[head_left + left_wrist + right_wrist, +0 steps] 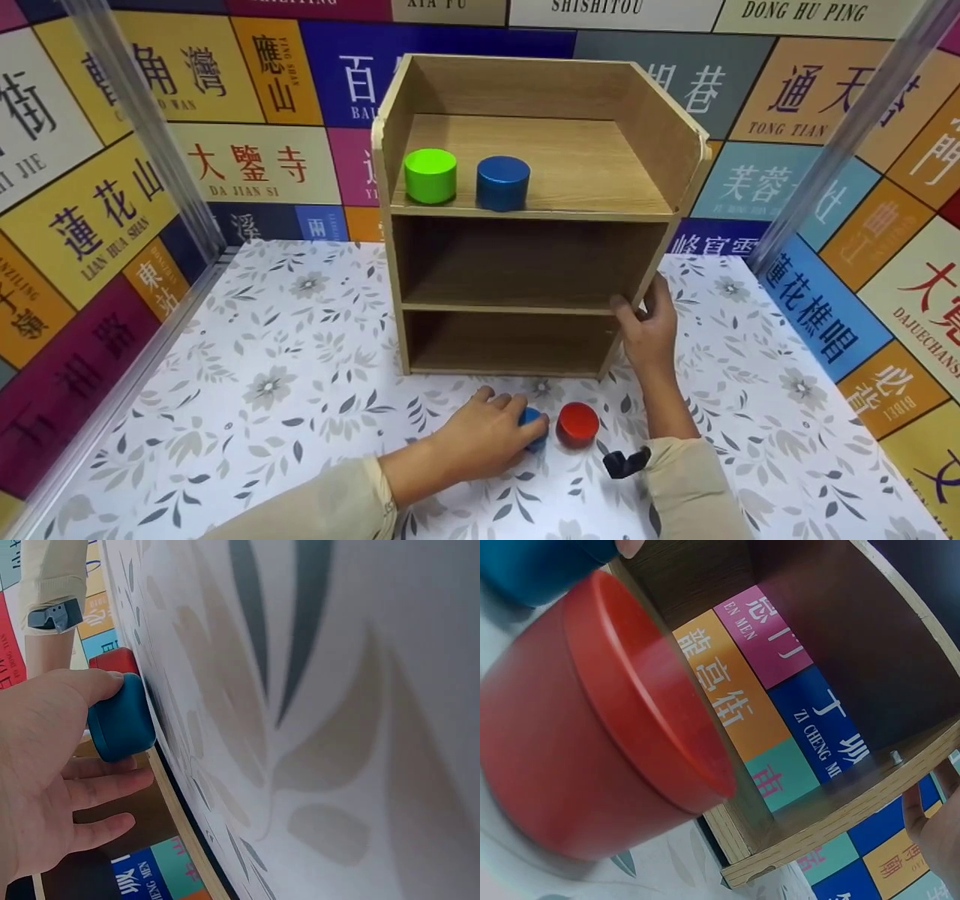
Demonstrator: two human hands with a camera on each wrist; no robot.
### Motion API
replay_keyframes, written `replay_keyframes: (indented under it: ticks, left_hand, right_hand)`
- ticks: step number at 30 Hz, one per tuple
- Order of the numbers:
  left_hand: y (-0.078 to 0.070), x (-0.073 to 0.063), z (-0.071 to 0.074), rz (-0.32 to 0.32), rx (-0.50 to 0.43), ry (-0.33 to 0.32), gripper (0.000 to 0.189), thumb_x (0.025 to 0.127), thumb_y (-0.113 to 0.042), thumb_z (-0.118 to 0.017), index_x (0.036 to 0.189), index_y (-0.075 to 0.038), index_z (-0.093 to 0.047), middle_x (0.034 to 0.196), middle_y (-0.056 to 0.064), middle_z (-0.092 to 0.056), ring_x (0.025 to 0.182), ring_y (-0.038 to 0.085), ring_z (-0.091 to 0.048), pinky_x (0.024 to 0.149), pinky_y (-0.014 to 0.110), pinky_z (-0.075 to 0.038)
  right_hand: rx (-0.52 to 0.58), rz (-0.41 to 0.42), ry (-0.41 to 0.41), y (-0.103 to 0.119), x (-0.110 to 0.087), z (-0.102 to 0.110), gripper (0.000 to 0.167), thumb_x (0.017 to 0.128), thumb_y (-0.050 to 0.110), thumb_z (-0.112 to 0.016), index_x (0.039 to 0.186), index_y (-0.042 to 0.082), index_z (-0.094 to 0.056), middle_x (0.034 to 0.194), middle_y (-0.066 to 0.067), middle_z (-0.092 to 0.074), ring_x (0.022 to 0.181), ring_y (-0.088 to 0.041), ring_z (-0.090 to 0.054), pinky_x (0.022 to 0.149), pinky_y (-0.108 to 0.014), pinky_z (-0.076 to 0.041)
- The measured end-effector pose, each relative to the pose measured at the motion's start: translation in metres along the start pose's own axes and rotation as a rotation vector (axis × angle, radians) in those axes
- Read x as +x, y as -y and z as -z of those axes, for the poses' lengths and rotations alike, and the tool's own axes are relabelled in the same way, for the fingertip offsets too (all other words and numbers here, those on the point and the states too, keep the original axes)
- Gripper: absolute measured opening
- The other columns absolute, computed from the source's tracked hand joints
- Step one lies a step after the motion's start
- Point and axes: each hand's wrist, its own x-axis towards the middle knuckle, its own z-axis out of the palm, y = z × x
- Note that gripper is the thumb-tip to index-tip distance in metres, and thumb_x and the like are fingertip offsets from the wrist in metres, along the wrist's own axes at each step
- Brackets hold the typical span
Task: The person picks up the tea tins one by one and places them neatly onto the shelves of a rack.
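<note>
My left hand [484,439] reaches low over the table in front of a small wooden shelf [517,307]. Its thumb and fingers grip a small blue canister [124,720], partly hidden by the hand in the head view. Just to the right stands a red canister [577,425], large in the right wrist view. My right hand [651,341] holds the shelf's right side panel, thumb at the front edge near the middle board. On the shelf's top board stand a bright green canister [430,177] at the left and another blue canister [503,184] beside it.
The table [247,435] has a white leaf-patterned cover. Behind it and along both sides run colourful panels [255,161] with printed signs. Clear upright posts [142,112] stand at the corners. A black wrist mount [626,463] sits by the right sleeve.
</note>
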Motion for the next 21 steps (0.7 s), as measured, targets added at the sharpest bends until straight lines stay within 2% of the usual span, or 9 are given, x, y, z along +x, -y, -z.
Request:
replay_keyframes:
  ticks: [6,11,14,17,21]
  left_hand:
    - [0.002,-0.001,0.0,0.005,-0.019,0.008,0.042,0.096,-0.048,-0.064,0.13,-0.028,-0.052,0.112,0.007,-0.065,0.099,0.024,-0.068,0.088,0.045,-0.056]
    - [0.005,-0.001,0.003,0.02,-0.018,-0.022,0.042,0.094,-0.048,-0.065,0.128,-0.026,-0.053,0.106,0.006,-0.066,0.095,0.025,-0.068,0.085,0.046,-0.055]
    - [0.007,0.0,0.007,0.027,-0.043,-0.017,0.041,0.094,-0.047,-0.065,0.128,-0.027,-0.054,0.108,0.007,-0.066,0.097,0.026,-0.067,0.089,0.049,-0.055]
    - [0.009,0.0,0.01,0.027,-0.071,-0.016,0.04,0.094,-0.046,-0.065,0.127,-0.027,-0.054,0.11,0.008,-0.066,0.099,0.027,-0.068,0.089,0.05,-0.055]
    - [0.011,0.001,0.012,0.023,-0.091,-0.037,0.038,0.093,-0.045,-0.066,0.125,-0.028,-0.056,0.108,0.008,-0.066,0.096,0.027,-0.067,0.086,0.049,-0.055]
  right_hand:
    - [0.0,0.016,-0.017,0.013,-0.005,-0.002,0.058,0.091,0.003,-0.064,0.147,0.003,-0.049,0.135,-0.006,-0.058,0.125,-0.015,-0.056,0.094,-0.019,-0.051]
    - [0.039,0.047,-0.023,0.006,-0.001,-0.003,0.055,0.089,0.0,-0.063,0.143,-0.001,-0.051,0.128,-0.003,-0.061,0.117,-0.014,-0.059,0.088,-0.02,-0.054]
    - [0.047,0.058,-0.024,-0.008,0.004,-0.002,0.055,0.09,0.001,-0.064,0.143,0.004,-0.053,0.126,0.001,-0.061,0.117,-0.014,-0.06,0.087,-0.021,-0.055]
    - [0.041,0.056,-0.017,-0.005,0.003,-0.002,0.055,0.09,0.001,-0.064,0.143,0.004,-0.053,0.126,0.003,-0.061,0.117,-0.014,-0.059,0.087,-0.021,-0.055]
    - [0.032,0.042,-0.011,0.011,-0.002,-0.004,0.056,0.09,0.0,-0.064,0.144,-0.001,-0.05,0.127,0.003,-0.06,0.118,-0.013,-0.058,0.089,-0.021,-0.054]
